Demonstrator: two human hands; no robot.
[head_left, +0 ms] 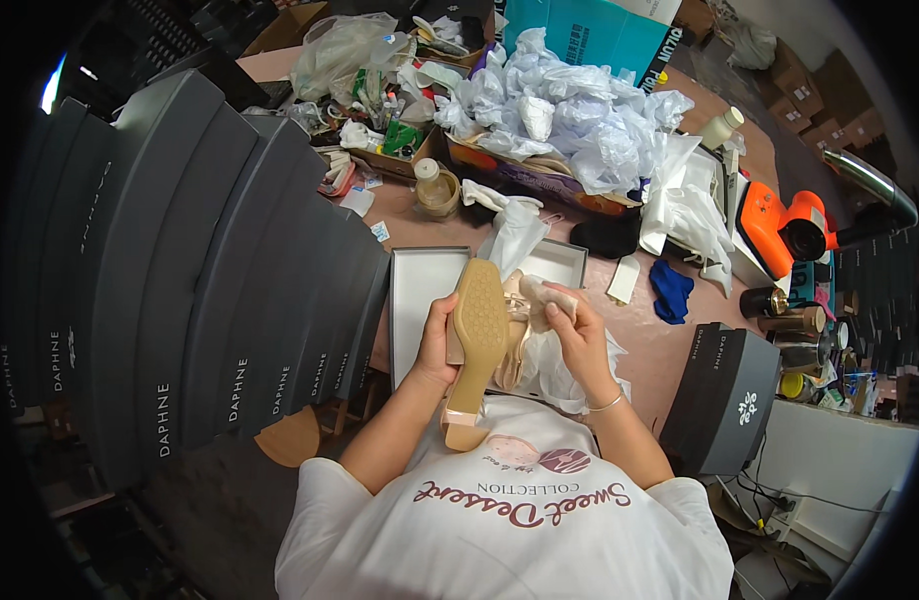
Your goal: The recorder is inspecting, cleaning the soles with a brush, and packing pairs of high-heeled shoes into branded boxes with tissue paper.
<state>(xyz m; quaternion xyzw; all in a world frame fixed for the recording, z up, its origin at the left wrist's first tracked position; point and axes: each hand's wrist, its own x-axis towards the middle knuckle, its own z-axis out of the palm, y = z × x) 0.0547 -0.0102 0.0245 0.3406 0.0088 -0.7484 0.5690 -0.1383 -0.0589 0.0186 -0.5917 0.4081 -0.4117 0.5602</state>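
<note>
My left hand (438, 345) is wrapped round a beige block-heeled shoe (482, 315), whose patterned tan sole faces up and whose heel points toward my body. Beside it, my right hand (583, 345) pinches a small off-white cloth (551, 297), close to the shoe's strap side. Just right of the sole shows a second beige shoe shape (514, 350), partly hidden, so I cannot tell how it lies. Beneath my hands lies an open shoe box (413, 283) with a white inside. White wrapping paper (558, 372) is bunched under my right hand.
Dark shoe boxes (210, 260) are stacked high on the left; another dark box (725, 390) stands at right. Crumpled white wrapping (590, 120) fills a carton at the back. An orange hot-air tool (770, 225), a blue cloth (672, 291) and a bottle (433, 185) sit around the tabletop.
</note>
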